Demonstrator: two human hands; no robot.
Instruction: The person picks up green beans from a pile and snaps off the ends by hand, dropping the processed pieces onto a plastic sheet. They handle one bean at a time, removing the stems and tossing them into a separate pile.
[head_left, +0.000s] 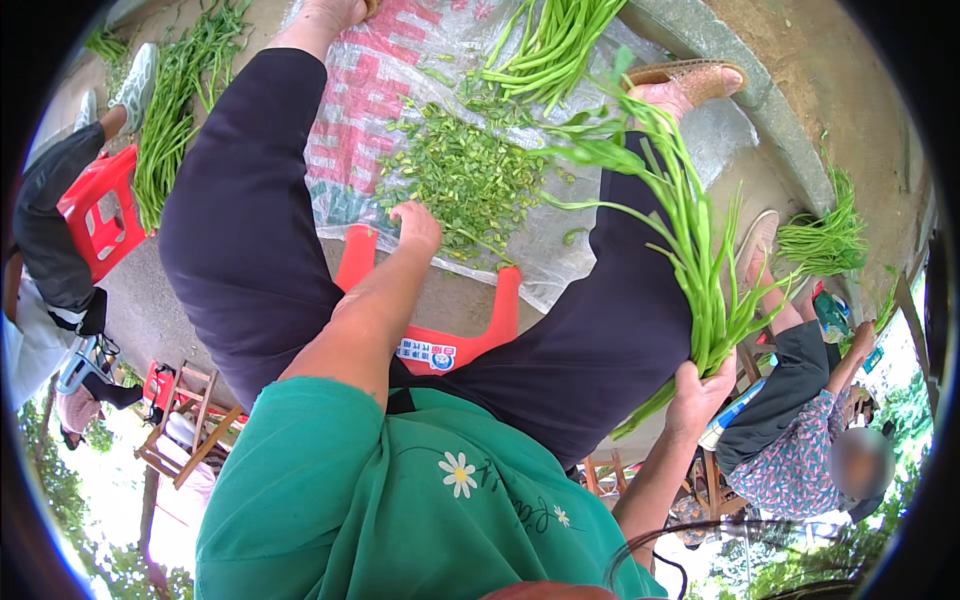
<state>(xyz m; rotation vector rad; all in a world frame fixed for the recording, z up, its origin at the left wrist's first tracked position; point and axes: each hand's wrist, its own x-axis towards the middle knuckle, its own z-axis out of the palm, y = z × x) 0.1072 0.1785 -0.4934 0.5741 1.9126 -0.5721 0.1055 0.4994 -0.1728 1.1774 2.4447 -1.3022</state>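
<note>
In the head view, my right hand (703, 390) grips a bunch of long green leafy stems (697, 277) near its lower end. The bunch stands over my right thigh, its leaves reaching towards the sheet. My left hand (418, 227) is above the near edge of a clear plastic sheet (341, 142) with red printing, beside a heap of short cut green pieces (472, 180). Its fingers are bent; whether they hold anything is unclear. A larger bundle of green stems (555, 52) lies on the sheet's far part.
Under me is a red plastic stool (480, 349). A stone kerb (772, 97) runs at the upper right. More greens lie at left (169, 127) and right (825, 232). One person (787, 420) sits at right, another (56, 217) at left by a red stool (105, 210).
</note>
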